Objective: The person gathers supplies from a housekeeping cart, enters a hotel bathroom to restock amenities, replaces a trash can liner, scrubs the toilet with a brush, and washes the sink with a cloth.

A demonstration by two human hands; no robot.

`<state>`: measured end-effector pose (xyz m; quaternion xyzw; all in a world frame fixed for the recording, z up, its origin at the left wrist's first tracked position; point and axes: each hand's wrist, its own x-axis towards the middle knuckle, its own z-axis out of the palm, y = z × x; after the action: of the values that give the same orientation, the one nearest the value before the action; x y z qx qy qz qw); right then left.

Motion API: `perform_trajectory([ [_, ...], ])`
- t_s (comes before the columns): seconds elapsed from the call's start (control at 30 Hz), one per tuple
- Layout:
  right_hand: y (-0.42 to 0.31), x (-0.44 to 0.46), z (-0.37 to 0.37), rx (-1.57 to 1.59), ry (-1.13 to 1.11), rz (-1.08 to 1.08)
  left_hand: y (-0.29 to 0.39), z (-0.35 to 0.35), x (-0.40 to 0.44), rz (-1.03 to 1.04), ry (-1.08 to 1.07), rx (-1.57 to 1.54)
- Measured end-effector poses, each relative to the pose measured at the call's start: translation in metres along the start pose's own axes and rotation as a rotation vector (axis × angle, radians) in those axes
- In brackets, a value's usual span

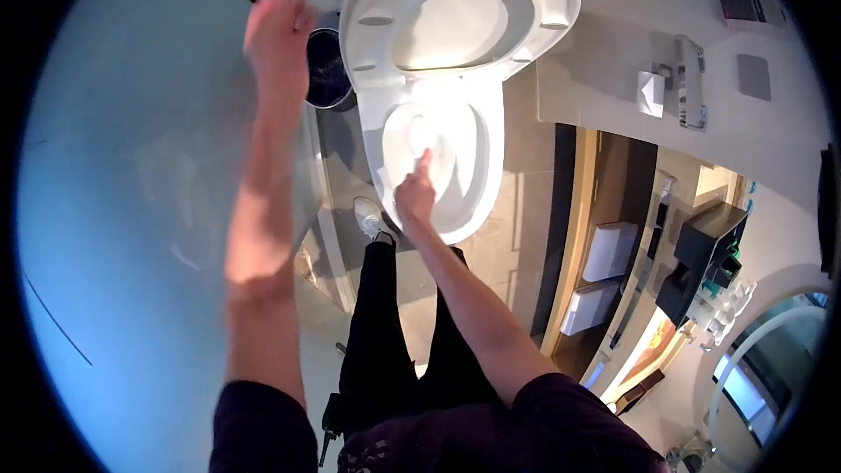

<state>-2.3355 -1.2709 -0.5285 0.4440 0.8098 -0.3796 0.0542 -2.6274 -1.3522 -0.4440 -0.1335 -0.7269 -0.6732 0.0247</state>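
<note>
Left hand [280, 24], blurred, fingers curled — grip unclear — by the dark round bin [328, 70]; glossy white toilet [438, 158] stands at centre, oval lid raised; right hand [415, 196] points, index finger out, over its smooth bowl.

Text: none legible | labels, brands, numbers, signs: none legible

toilet [493, 149]: glossy, smooth | panel [131, 123]: smooth, frosted | wall rail [682, 79]: shiny metal
</note>
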Motion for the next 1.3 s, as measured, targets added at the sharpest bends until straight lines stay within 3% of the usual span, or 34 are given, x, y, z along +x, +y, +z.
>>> perform_trajectory([
  [0.03,-0.008,-0.017,0.003,0.002,-0.054,-0.045,0.01,-0.012,-0.049,-0.276,0.239,-0.617],
  [0.1,-0.012,-0.046,0.009,-0.017,-0.166,-0.047,0.004,-0.044,-0.147,-0.424,0.287,-0.449],
  [0.13,-0.01,-0.059,-0.002,-0.02,-0.182,-0.039,-0.004,-0.056,-0.202,-0.589,0.382,-0.428],
  [0.2,-0.006,-0.081,-0.044,-0.243,-0.456,-0.01,0.012,-0.068,-0.3,-0.912,0.404,-0.145],
  [0.3,0.074,-0.123,-0.105,-0.452,-0.534,-0.129,0.033,-0.086,-0.423,-1.18,0.288,0.078],
  [0.4,0.155,-0.15,-0.169,-0.558,-0.609,-0.066,0.068,-0.089,-0.476,-1.226,0.2,0.122],
  [0.47,0.173,-0.141,-0.2,-0.837,-0.634,0.04,0.077,-0.087,-0.49,-1.292,0.067,0.195],
  [0.6,0.211,-0.086,-0.228,-0.61,-0.381,-0.165,0.063,-0.082,-0.509,-1.262,-0.072,0.157],
  [0.67,0.202,-0.051,-0.236,-0.44,-0.244,-0.321,0.068,-0.071,-0.509,-1.267,-0.037,0.144],
  [0.77,0.228,-0.027,-0.23,-0.328,-0.227,-0.255,0.081,-0.058,-0.516,-1.264,0.025,0.118],
  [0.87,0.261,-0.072,-0.228,-0.2,-0.289,-0.085,0.102,-0.044,-0.533,-1.237,0.064,0.142],
  [0.9,0.281,-0.092,-0.212,-0.104,-0.122,-0.322,0.108,-0.038,-0.541,-1.243,0.115,0.13],
  [0.97,0.317,-0.144,-0.175,0.041,-0.156,-0.263,0.111,-0.034,-0.568,-1.25,0.151,0.105],
  [1.03,0.299,-0.168,-0.149,0.307,-0.412,0.087,0.122,-0.023,-0.582,-1.266,0.168,0.072],
  [1.1,0.217,-0.17,-0.165,0.563,-0.62,0.418,0.145,-0.009,-0.583,-1.276,0.136,0.087],
  [1.13,0.192,-0.164,-0.176,0.573,-0.627,0.405,0.152,-0.006,-0.586,-1.291,0.122,0.048],
  [1.2,0.158,-0.159,-0.189,0.884,-0.727,0.52,0.148,-0.007,-0.609,-1.279,0.09,-0.002],
  [1.23,0.148,-0.156,-0.204,0.858,-0.741,0.476,0.151,-0.006,-0.613,-1.264,0.068,0.016],
  [1.3,0.14,-0.157,-0.238,0.693,-0.714,0.131,0.148,-0.011,-0.633,-1.255,0.077,-0.022],
])
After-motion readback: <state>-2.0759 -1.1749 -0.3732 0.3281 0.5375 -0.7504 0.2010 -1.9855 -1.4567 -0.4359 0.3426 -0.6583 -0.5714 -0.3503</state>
